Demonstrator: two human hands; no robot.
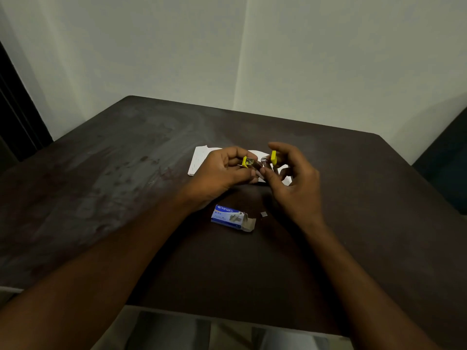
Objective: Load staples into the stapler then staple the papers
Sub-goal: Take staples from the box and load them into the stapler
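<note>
A small yellow and metal stapler (254,163) is held above the table, its top swung apart from the metal track. My left hand (222,171) grips its left end between thumb and fingers. My right hand (290,178) pinches the yellow end piece (273,157) with forefinger and thumb, the other fingers loosely spread. White papers (199,159) lie flat on the dark table behind both hands, partly hidden by them. A blue staple box (231,217) lies nearer me with its end flap open. A tiny strip of staples (264,214) lies just right of the box.
The dark brown table (101,185) sits in a room corner, with pale walls behind it. Its front edge runs near my lap. A dark doorway or curtain stands at the far left, and a dark object stands at the far right edge.
</note>
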